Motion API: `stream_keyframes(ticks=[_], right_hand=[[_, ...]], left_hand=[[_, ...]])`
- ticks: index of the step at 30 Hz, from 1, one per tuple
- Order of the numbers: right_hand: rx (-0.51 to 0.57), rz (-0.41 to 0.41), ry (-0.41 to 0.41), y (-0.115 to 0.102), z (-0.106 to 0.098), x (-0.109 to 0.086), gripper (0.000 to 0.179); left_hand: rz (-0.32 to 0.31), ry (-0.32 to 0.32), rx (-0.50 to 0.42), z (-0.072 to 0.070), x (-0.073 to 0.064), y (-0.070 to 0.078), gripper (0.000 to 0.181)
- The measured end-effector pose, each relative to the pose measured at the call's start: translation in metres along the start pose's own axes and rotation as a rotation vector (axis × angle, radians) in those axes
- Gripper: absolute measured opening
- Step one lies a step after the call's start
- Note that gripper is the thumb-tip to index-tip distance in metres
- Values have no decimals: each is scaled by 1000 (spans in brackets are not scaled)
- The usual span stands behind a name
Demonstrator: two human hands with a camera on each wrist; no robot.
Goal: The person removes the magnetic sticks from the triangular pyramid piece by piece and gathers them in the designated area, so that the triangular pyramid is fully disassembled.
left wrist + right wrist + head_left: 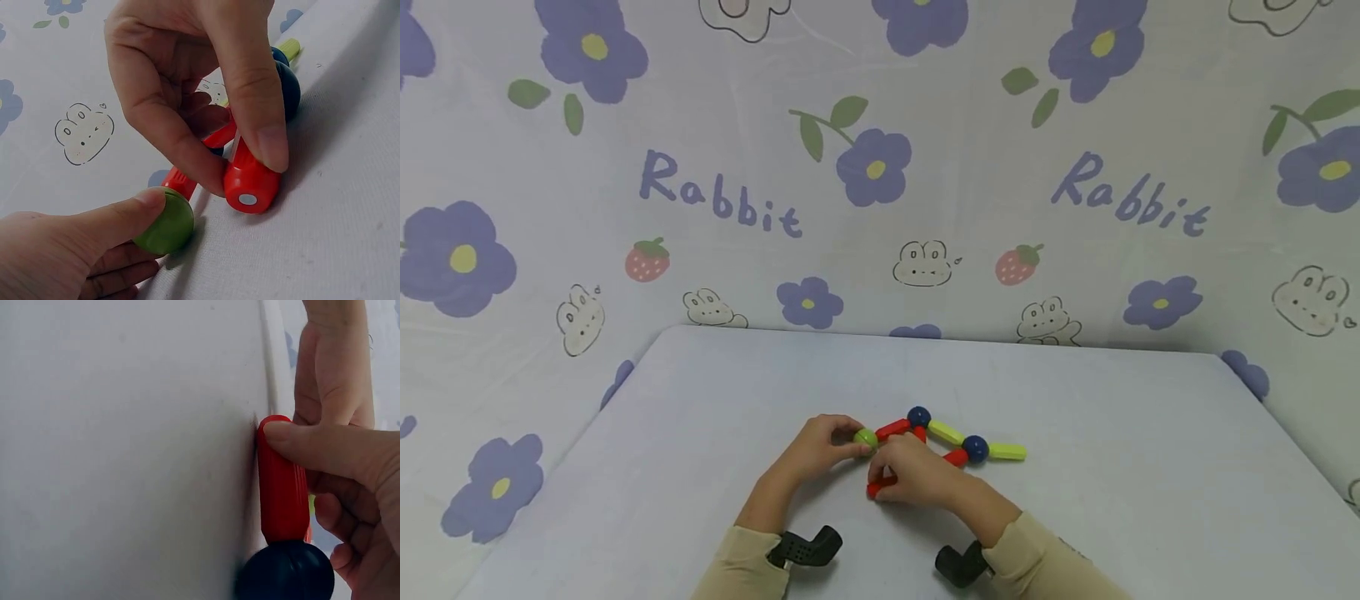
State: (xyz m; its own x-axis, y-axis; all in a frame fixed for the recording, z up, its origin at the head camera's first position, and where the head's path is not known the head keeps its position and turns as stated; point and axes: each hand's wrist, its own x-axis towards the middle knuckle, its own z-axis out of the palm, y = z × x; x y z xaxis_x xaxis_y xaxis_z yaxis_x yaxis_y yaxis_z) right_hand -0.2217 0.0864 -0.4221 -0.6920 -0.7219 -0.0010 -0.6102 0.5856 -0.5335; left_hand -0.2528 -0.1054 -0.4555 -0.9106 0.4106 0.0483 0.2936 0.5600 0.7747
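My left hand (820, 446) pinches a green ball (865, 437), thumb on its near side in the left wrist view. A red magnetic rod (892, 429) reaches from that ball to a dark blue ball (918, 417). Just right of it, my right hand (917, 475) pinches another red rod (282, 487) by its free end, between thumb and index finger. This rod's bare end (248, 199) shows a silvery disc and points toward the left hand's side. At its other end sits a dark blue ball (287, 572), which the right hand hides in the head view.
A yellow-green rod (946, 432) links the far blue ball to another blue ball (975, 449) on the right. From there a second yellow-green rod (1007, 452) sticks out rightward, and a red rod (956, 457) runs back toward the right hand. White cloth covers the table (1150, 467).
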Motion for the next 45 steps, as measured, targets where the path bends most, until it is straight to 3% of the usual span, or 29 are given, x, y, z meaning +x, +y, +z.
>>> stream_keyframes(ticks=[5, 10, 15, 25, 39, 45], right_hand=[[36, 24, -33, 2, -15, 5, 14], [98, 84, 6, 8, -40, 13, 15], [62, 132, -11, 19, -54, 24, 21], [-41, 208, -139, 24, -50, 48, 11], [-107, 167, -160, 23, -48, 50, 5], [-121, 201, -194, 21, -51, 51, 8]], left_hand=[[13, -4, 21, -2, 0, 2, 30], [4, -11, 32, -3, 0, 3, 30], [-24, -21, 27, -3, 1, 5, 31], [-27, -33, 16, -6, 0, 6, 30], [-21, -33, 41, -6, -1, 8, 31], [-14, -40, 44, -4, 0, 7, 31]])
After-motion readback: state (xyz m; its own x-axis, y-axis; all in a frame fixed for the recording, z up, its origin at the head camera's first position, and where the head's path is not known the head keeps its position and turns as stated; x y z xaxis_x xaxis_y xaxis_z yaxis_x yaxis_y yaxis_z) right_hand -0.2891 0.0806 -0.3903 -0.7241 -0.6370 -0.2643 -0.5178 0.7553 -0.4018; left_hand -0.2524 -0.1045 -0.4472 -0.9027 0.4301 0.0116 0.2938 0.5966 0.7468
